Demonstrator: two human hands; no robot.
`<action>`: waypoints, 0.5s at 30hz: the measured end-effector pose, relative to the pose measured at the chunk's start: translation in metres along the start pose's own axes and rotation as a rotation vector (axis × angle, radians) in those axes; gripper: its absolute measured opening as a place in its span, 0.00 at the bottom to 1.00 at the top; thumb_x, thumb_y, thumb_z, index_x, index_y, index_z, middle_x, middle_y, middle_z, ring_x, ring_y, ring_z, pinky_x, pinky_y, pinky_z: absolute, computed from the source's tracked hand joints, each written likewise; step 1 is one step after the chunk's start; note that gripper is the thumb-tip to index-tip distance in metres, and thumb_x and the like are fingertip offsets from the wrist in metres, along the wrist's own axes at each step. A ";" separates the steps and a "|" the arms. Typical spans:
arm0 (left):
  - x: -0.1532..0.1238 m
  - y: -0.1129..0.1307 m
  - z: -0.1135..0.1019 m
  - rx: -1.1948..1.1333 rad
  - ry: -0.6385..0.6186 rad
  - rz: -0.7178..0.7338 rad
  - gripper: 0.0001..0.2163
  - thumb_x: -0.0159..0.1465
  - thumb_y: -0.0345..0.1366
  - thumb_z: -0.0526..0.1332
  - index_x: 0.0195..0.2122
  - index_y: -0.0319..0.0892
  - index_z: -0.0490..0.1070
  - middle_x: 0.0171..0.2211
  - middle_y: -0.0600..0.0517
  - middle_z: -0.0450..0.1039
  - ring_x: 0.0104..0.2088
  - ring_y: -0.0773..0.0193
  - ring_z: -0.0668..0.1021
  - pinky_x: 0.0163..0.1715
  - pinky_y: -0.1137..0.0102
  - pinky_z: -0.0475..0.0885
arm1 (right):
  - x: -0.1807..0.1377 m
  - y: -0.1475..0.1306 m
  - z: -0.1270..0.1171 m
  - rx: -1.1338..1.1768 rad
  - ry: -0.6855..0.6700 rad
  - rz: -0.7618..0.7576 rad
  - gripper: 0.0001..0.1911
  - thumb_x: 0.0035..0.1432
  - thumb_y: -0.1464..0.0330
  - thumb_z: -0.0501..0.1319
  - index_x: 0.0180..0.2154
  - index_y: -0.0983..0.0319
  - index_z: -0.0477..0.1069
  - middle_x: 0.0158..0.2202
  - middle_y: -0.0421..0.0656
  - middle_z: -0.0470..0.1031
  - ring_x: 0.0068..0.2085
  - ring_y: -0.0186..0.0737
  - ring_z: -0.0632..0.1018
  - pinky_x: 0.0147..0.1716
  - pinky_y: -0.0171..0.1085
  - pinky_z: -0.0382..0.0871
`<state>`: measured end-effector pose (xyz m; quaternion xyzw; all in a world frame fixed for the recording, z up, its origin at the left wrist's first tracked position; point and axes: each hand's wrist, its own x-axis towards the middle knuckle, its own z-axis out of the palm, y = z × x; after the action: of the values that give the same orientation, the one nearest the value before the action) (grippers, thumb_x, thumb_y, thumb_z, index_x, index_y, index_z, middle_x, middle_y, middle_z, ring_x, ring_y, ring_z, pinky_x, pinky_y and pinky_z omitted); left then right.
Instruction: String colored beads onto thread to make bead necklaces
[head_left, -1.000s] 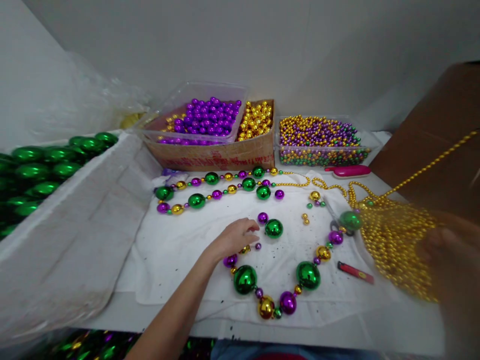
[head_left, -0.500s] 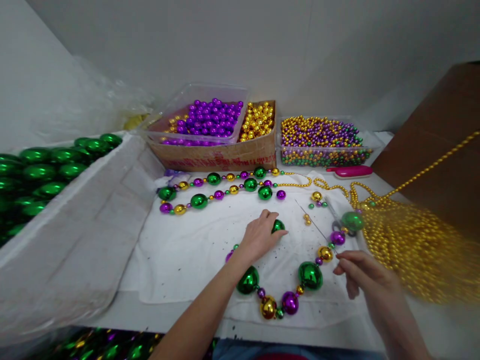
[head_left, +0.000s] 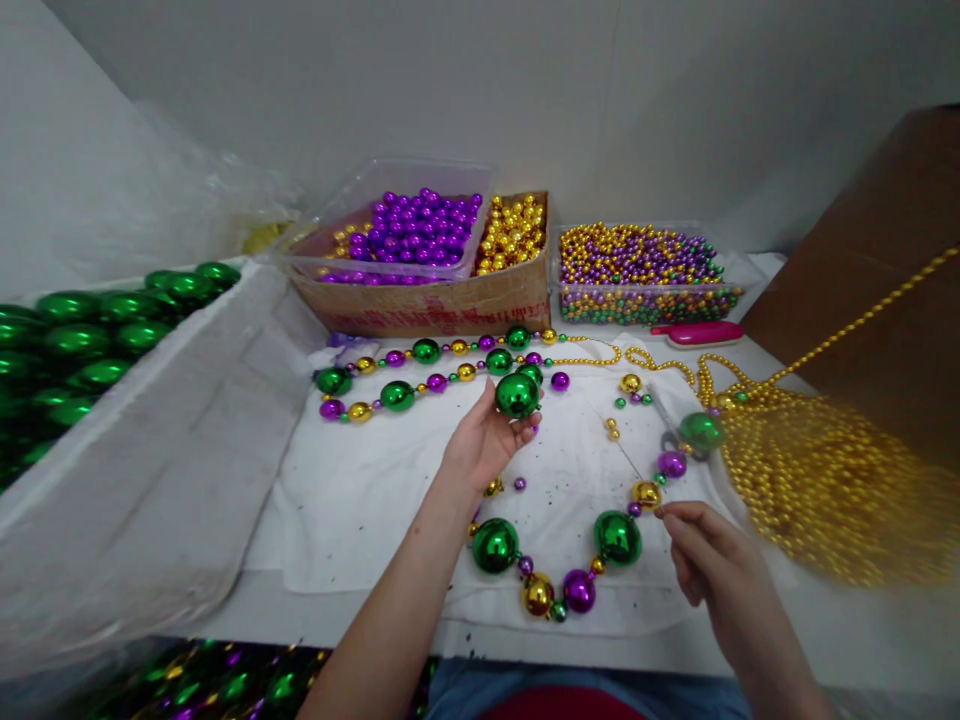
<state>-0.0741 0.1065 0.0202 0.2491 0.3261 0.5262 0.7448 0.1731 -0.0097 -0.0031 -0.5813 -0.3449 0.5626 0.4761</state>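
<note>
My left hand (head_left: 487, 435) is turned palm up, fingers and thumb closed round a large shiny green bead (head_left: 517, 396) above the white cloth. Small purple beads show by its fingers. My right hand (head_left: 701, 545) pinches the lower end of a long thin needle (head_left: 628, 459) beside a gold bead (head_left: 646, 495). The needle slants up and left, its far tip faint. Between the hands a strand of large green, gold and purple beads (head_left: 579, 591) curves over the cloth. Part of that strand lies hidden behind my left wrist.
A finished-looking bead necklace (head_left: 397, 396) lies across the back of the cloth (head_left: 360, 520). Behind stand a cardboard box (head_left: 442, 312) and a clear tub of small beads (head_left: 645, 290). Green beads fill a foam box (head_left: 172, 480) at left; gold bead chains (head_left: 817, 490) pile at right.
My left hand has lifted the green bead off the cloth, moving up and left and turning palm up. My right hand stays near the gold bead, still pinching the needle.
</note>
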 end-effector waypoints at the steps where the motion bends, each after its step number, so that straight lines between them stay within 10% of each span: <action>1: -0.001 0.002 0.001 -0.027 -0.002 -0.015 0.20 0.65 0.50 0.49 0.45 0.41 0.68 0.44 0.44 0.73 0.29 0.67 0.75 0.24 0.74 0.69 | -0.002 -0.001 0.003 0.018 -0.010 0.005 0.17 0.52 0.57 0.64 0.36 0.64 0.70 0.14 0.33 0.59 0.16 0.26 0.58 0.13 0.25 0.50; 6: -0.009 -0.007 0.007 -0.117 -0.029 -0.047 0.16 0.64 0.44 0.52 0.48 0.42 0.68 0.45 0.45 0.72 0.34 0.64 0.77 0.23 0.75 0.69 | -0.013 -0.003 0.017 0.067 -0.080 0.053 0.17 0.52 0.57 0.64 0.35 0.64 0.68 0.13 0.31 0.57 0.15 0.24 0.56 0.13 0.24 0.46; 15: -0.008 -0.031 0.007 -0.113 0.015 0.133 0.13 0.61 0.36 0.58 0.47 0.44 0.69 0.49 0.46 0.69 0.50 0.55 0.72 0.48 0.58 0.69 | -0.034 -0.004 0.023 -0.021 -0.074 0.107 0.21 0.50 0.53 0.63 0.36 0.63 0.67 0.11 0.31 0.55 0.14 0.25 0.55 0.14 0.26 0.41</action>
<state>-0.0512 0.0888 0.0047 0.2237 0.2845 0.5938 0.7186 0.1470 -0.0370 0.0134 -0.5828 -0.3364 0.6047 0.4262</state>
